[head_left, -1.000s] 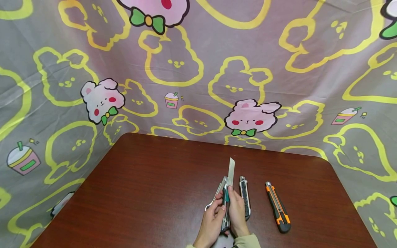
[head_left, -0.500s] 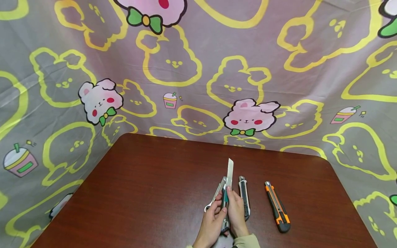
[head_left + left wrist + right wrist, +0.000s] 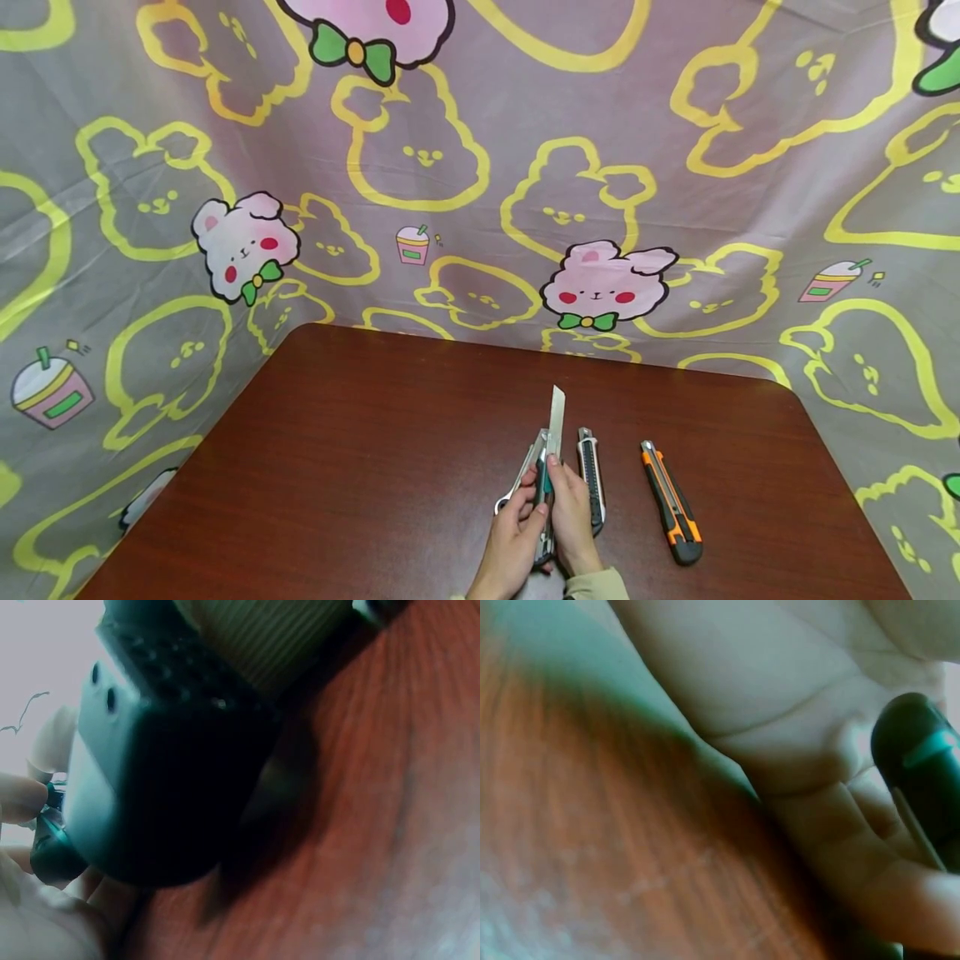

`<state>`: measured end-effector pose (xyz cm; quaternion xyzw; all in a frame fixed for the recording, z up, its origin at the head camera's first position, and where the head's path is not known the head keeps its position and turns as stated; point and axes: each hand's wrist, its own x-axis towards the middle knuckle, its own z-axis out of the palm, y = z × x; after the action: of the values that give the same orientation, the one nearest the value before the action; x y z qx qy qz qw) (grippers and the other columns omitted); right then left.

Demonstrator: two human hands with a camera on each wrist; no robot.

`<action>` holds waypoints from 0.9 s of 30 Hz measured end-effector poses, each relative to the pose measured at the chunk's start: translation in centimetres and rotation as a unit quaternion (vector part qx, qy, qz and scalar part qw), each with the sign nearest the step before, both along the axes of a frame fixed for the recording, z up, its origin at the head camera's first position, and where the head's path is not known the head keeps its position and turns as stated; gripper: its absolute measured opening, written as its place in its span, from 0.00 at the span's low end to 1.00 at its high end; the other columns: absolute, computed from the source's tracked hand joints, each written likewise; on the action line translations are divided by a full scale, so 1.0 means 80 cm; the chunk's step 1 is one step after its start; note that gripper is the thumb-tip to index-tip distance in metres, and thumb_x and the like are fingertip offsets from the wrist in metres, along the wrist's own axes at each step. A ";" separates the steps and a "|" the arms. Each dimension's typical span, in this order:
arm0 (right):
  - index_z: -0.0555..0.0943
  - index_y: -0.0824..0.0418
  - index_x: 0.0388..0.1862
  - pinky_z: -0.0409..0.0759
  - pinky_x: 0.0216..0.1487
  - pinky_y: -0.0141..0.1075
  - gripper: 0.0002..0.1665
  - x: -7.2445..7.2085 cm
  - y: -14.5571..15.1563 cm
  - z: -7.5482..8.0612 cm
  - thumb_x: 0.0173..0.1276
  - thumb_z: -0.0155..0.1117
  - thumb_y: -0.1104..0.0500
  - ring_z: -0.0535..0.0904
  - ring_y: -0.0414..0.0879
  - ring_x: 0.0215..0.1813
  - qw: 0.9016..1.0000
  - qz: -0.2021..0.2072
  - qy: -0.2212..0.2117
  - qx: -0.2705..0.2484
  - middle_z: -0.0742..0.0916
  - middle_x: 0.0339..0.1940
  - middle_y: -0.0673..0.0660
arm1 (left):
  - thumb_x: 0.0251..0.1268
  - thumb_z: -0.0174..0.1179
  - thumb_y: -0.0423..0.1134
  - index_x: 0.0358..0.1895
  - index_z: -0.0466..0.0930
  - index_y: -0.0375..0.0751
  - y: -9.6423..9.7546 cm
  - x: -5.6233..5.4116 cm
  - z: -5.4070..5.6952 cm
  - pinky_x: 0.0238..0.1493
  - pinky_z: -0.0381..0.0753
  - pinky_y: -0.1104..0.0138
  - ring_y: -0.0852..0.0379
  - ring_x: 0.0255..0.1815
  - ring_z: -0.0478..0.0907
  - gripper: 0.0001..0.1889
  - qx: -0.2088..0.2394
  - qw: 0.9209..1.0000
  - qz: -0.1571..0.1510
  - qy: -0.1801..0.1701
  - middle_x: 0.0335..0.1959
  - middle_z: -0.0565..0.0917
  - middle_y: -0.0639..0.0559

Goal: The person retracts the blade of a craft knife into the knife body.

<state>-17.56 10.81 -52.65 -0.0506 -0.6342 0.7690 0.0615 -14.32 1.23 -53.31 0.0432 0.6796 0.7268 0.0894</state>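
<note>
Both hands hold one dark utility knife (image 3: 545, 500) with teal parts, near the front of the table. Its long silver blade (image 3: 557, 417) sticks far out, pointing away from the person. My left hand (image 3: 510, 537) grips the handle from the left, thumb along it. My right hand (image 3: 572, 508) wraps the handle from the right, its thumb near the blade's base. In the left wrist view the knife's dark rounded end (image 3: 56, 851) shows among the fingers. The right wrist view shows the dark handle end (image 3: 922, 765) against the palm and curled fingers.
A silver utility knife (image 3: 528, 467) lies just left of the hands, partly covered. Right of them are a grey-and-black utility knife (image 3: 591, 475) and an orange-and-black one (image 3: 671, 500). A patterned cloth (image 3: 465, 125) hangs behind the brown table (image 3: 360, 433).
The view shifts very slightly. Both hands keep the same hold on the knife, and its blade stays extended by about the same length.
</note>
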 end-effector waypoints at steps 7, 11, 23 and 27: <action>0.75 0.81 0.42 0.80 0.35 0.29 0.29 0.000 -0.001 -0.001 0.79 0.43 0.53 0.81 0.39 0.29 1.000 0.005 0.014 0.003 0.85 0.24 0.48 | 0.73 0.49 0.38 0.59 0.70 0.33 -0.001 -0.001 -0.002 0.14 0.82 0.60 0.61 0.26 0.81 0.17 -0.002 1.000 0.001 0.000 0.44 0.83 0.39; 0.75 0.81 0.42 0.80 0.35 0.29 0.28 -0.001 0.000 -0.004 0.79 0.43 0.53 0.81 0.38 0.30 1.000 0.006 0.016 0.003 0.85 0.25 0.48 | 0.72 0.49 0.37 0.58 0.71 0.34 -0.001 0.000 0.000 0.14 0.82 0.61 0.60 0.25 0.80 0.16 0.002 1.000 -0.002 0.001 0.42 0.83 0.40; 0.74 0.82 0.44 0.79 0.38 0.28 0.28 -0.001 0.002 -0.003 0.79 0.43 0.54 0.81 0.39 0.32 1.000 0.016 0.021 0.004 0.85 0.26 0.48 | 0.72 0.50 0.38 0.57 0.71 0.33 -0.001 0.001 0.001 0.15 0.82 0.63 0.61 0.26 0.81 0.16 -0.002 1.000 -0.005 0.005 0.43 0.83 0.40; 0.74 0.82 0.43 0.79 0.38 0.29 0.27 0.000 0.001 -0.003 0.79 0.43 0.54 0.81 0.39 0.32 1.000 0.015 0.024 0.002 0.85 0.27 0.51 | 0.72 0.50 0.38 0.57 0.71 0.33 -0.002 0.001 0.002 0.14 0.82 0.62 0.61 0.24 0.81 0.16 -0.002 1.000 -0.003 0.007 0.43 0.83 0.39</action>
<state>-17.59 10.91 -52.90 -0.0228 -0.6346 0.7698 0.0652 -14.23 1.04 -53.19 0.0503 0.6814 0.7250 0.0869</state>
